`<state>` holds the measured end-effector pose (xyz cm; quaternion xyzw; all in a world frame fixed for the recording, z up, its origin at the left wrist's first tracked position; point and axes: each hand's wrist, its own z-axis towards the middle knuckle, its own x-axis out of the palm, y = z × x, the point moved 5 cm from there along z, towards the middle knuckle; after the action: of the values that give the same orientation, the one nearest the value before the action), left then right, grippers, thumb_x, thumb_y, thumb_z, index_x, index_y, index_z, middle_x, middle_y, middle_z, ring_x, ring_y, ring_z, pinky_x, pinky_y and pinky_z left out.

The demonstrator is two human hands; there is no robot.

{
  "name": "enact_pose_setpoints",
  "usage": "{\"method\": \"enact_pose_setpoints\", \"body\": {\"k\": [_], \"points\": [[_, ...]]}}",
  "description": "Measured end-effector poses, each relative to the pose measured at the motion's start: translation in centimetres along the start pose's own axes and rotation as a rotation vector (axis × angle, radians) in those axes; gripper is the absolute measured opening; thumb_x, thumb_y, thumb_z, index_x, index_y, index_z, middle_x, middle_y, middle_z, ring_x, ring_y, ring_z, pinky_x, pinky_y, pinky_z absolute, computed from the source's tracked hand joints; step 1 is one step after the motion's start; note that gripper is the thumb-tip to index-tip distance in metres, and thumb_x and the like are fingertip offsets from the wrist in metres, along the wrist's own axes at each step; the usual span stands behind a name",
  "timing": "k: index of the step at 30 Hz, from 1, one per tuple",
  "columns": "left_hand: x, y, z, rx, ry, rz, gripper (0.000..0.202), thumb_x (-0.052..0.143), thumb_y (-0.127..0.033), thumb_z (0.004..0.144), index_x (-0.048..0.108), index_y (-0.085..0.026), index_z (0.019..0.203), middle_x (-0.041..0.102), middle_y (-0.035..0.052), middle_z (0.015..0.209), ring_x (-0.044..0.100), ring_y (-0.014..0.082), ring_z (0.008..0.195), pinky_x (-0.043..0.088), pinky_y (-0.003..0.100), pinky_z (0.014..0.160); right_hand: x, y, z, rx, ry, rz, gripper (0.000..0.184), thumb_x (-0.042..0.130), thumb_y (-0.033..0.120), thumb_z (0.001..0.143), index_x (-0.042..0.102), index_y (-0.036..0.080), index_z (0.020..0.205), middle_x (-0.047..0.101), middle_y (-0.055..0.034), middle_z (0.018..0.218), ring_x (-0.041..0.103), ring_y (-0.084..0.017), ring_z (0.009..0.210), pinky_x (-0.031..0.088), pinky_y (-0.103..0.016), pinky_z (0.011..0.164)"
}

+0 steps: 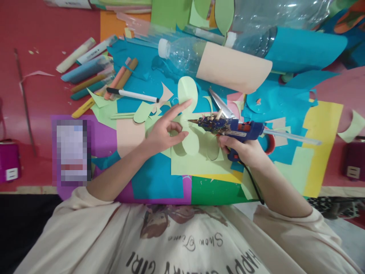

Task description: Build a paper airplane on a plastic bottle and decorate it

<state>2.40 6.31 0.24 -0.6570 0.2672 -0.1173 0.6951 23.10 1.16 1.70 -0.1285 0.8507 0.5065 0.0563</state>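
The right hand (242, 150) grips one glue gun (246, 129) crosswise, nozzle (194, 121) leftward. The half-open left hand (161, 134) touches one near-to-far paper cutout (191, 144).

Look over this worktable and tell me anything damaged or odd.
The glue gun in the right hand stands out: its front end is crusted with dark, lumpy residue, unlike the smooth blue body behind it. Irregular paper scraps also lie strewn about, making the table look untidy.
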Motion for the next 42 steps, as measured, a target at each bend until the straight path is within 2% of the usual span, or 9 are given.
{"method": "enact_pose_setpoints", "body": {"k": [6, 14, 18, 22, 25, 28, 34, 42], "points": [[-0.1, 0.2, 0.0, 0.001, -0.02, 0.003, 0.07, 0.063, -0.064, 0.082, 0.04, -0.042, 0.145, 0.035, 0.0038, 0.157, 0.06, 0.0101, 0.067, 0.059, 0.033, 0.066, -0.2, 0.1, 0.0, 0.007, -0.029, 0.015, 0.039, 0.069, 0.052, 0.07, 0.053, 0.021, 0.054, 0.052, -0.0002, 0.047, 0.045, -0.012, 0.044, 0.039, -0.027, 0.042], [-0.2, 0.0, 0.0, 0.019, -0.017, -0.006, 0.069, 0.061, -0.064, 0.084, 0.039, -0.043, 0.145, 0.035, 0.0049, 0.157, 0.065, 0.0134, 0.074, 0.058, 0.032, 0.064, -0.5, -0.1, 0.1, 0.008, -0.038, 0.046, 0.036, 0.07, 0.047, 0.07, 0.053, 0.02, 0.053, 0.052, 0.0003, 0.046, 0.046, -0.012, 0.043, 0.039, -0.027, 0.042], [-0.2, 0.2, 0.0, 0.0, -0.024, -0.016, 0.071, 0.062, -0.064, 0.083, 0.039, -0.04, 0.146, 0.035, 0.0066, 0.158, 0.063, 0.0126, 0.073, 0.057, 0.03, 0.063, -0.6, 0.1, 0.1, 0.007, -0.053, 0.036, 0.036, 0.069, 0.046, 0.07, 0.052, 0.021, 0.051, 0.052, 0.0006, 0.045, 0.046, -0.012, 0.042, 0.038, -0.027, 0.041], [-0.1, 0.2, 0.1, 0.007, -0.016, -0.025, 0.073, 0.062, -0.066, 0.082, 0.037, -0.042, 0.146, 0.033, 0.0055, 0.158, 0.062, 0.0113, 0.071, 0.057, 0.03, 0.064, -1.1, 0.6, 0.3, -0.053, -0.071, 0.06, 0.031, 0.067, 0.043, 0.071, 0.056, 0.021, 0.052, 0.052, 0.0, 0.047, 0.046, -0.013, 0.043, 0.039, -0.028, 0.042], [0.0, 0.0, 0.2, 0.002, -0.01, -0.033, 0.073, 0.062, -0.067, 0.081, 0.039, -0.041, 0.145, 0.036, 0.0048, 0.157, 0.057, 0.0086, 0.066, 0.057, 0.03, 0.064, -1.3, 0.5, 0.4, -0.099, -0.05, 0.111, 0.03, 0.067, 0.049, 0.071, 0.062, 0.022, 0.06, 0.054, -0.0007, 0.049, 0.047, -0.014, 0.044, 0.039, -0.03, 0.044], [0.0, -0.2, 0.2, 0.0, -0.002, -0.019, 0.072, 0.062, -0.065, 0.082, 0.04, -0.039, 0.146, 0.036, 0.0054, 0.156, 0.055, 0.0069, 0.063, 0.057, 0.029, 0.066, -1.3, 0.1, 0.4, -0.085, -0.032, 0.102, 0.032, 0.068, 0.053, 0.07, 0.066, 0.021, 0.066, 0.054, -0.0005, 0.049, 0.047, -0.015, 0.045, 0.039, -0.03, 0.044], [0.3, -0.2, -0.1, 0.004, 0.04, 0.043, 0.069, 0.059, -0.06, 0.086, 0.037, -0.039, 0.148, 0.034, 0.0071, 0.157, 0.055, 0.0059, 0.062, 0.057, 0.029, 0.069, -0.7, -0.2, 0.2, -0.05, -0.079, 0.04, 0.031, 0.07, 0.048, 0.067, 0.058, 0.02, 0.061, 0.053, 0.0004, 0.051, 0.046, -0.014, 0.047, 0.039, -0.03, 0.046], [0.5, -0.1, -0.1, 0.031, 0.061, 0.044, 0.066, 0.059, -0.057, 0.088, 0.036, -0.04, 0.148, 0.033, 0.0063, 0.158, 0.058, 0.0065, 0.064, 0.057, 0.028, 0.068, -0.6, 0.1, 0.2, -0.055, -0.096, 0.044, 0.029, 0.07, 0.045, 0.067, 0.055, 0.02, 0.06, 0.054, -0.0001, 0.054, 0.046, -0.013, 0.045, 0.038, -0.029, 0.044]]}}
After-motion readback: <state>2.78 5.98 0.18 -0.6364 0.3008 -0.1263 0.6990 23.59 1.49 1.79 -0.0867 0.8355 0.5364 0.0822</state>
